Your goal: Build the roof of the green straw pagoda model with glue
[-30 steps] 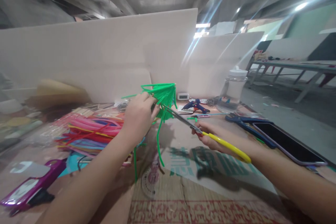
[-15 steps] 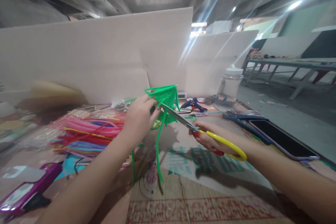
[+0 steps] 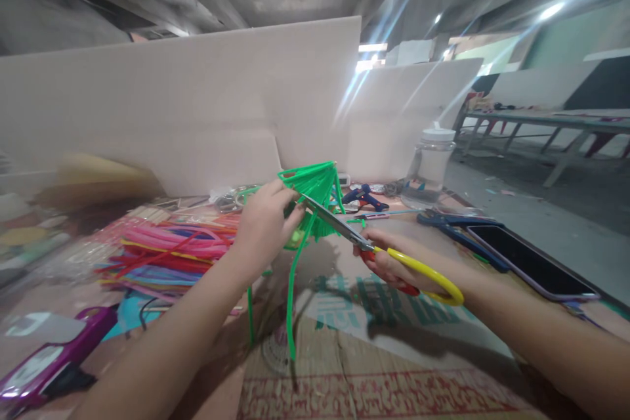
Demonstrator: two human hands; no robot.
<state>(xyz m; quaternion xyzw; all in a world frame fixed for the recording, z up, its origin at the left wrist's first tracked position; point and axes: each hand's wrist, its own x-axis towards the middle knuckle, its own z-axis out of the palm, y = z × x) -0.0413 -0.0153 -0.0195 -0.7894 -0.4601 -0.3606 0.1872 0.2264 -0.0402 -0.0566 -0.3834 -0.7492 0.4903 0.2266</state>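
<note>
My left hand is closed on the left side of a green cone made of pipe cleaners, holding it above the table. One long green strand hangs down from its lower edge. In my right hand are scissors with yellow and red handles. Their blades point up and left, to the cone's lower edge beside my left fingertips; whether the tips touch a strand I cannot tell.
A pile of coloured pipe cleaners lies at left, with a purple glue gun nearer. Behind stand a blue glue gun and a water bottle. Blue-handled pliers and a phone lie at right.
My left hand and the green cone have shifted slightly to the right. The hanging strand's lower end has swung a little left. The scissors are nearly where they were.
</note>
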